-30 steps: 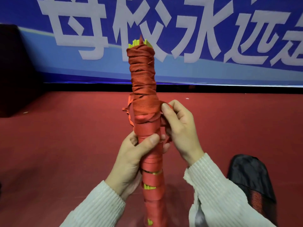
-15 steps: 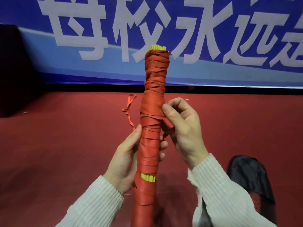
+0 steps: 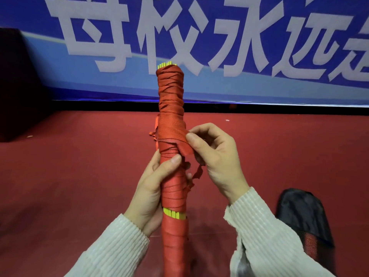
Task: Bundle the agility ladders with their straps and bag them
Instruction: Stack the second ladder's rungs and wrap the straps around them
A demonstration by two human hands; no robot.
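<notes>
Blue banner (image 3: 199,47) w/ big white characters fills the top, 10 to 2 o'clock. Red floor (image 3: 69,176) takes the rest of the view. Dark block (image 3: 18,86) at 9 o'clock against the banner's left end. Black bag (image 3: 305,218) lies on the floor at 4 o'clock, just beside the right sleeve (image 3: 263,236); some red mesh shows at its lower edge.

Ladder bundle (image 3: 171,108) stands roughly upright at centre, running from 12 to 6 o'clock, wrapped nearly end to end in red strap; yellow rungs (image 3: 165,65) peek out the top and in a gap lower down. Left hand (image 3: 153,186) grips the bundle below its middle, thumb across the front. Right hand (image 3: 217,156), at 3 o'clock of the bundle, pinches the loose strap end (image 3: 184,145) btwn thumb and curled fingers, close against the wrap.
</notes>
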